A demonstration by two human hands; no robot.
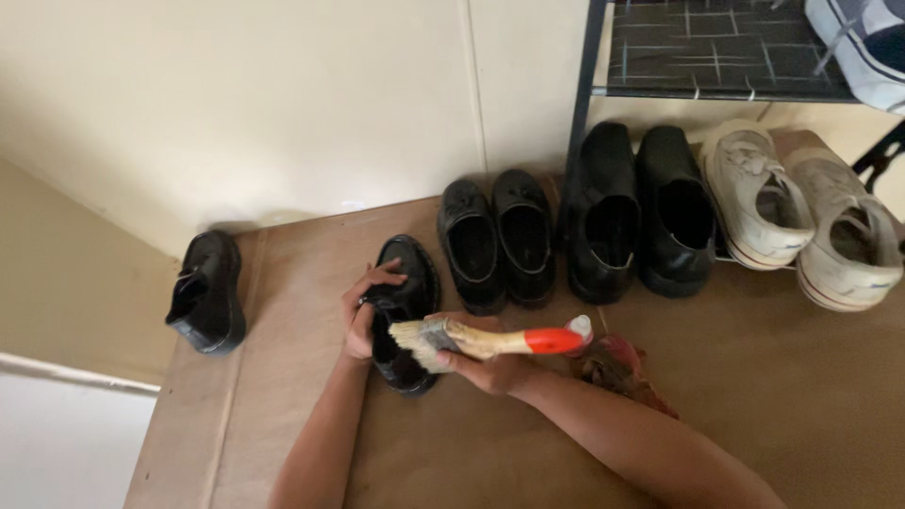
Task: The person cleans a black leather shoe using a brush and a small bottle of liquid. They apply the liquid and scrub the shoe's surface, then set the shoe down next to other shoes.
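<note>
— What sits furthest left on the brown floor covering (pixel 754 396)?

— A single black shoe (pixel 205 292), well apart from the rest, close to the cream wall (pixel 283 104).

— And next along?

— The left hand (pixel 363 306). Its fingers curl over the rim of a black shoe in hand (pixel 403 311), gripping the edge near the opening; the forearm comes up from the bottom edge. That shoe lies on the covering, toe away from the person.

— What about the other hand?

— The right hand (pixel 495 368) is closed around the pale wooden handle of a paintbrush (pixel 485 339) with a red end. The brush lies nearly level, bristles pointing left and touching the held shoe's side.

— Anything behind it?

— A small white-capped bottle (pixel 579 330) just beyond the red end, and a reddish cloth (pixel 622 372) beside the forearm, though it is partly hidden, so I may misjudge it.

— Further right?

— A pair of black loafers (pixel 497 240), then a taller black pair (pixel 641 212), then a worn white pair of sneakers (pixel 801 212), all empty inside. Above stands a black rack (pixel 589 94); its shelf carries another white shoe (pixel 872 47).
</note>
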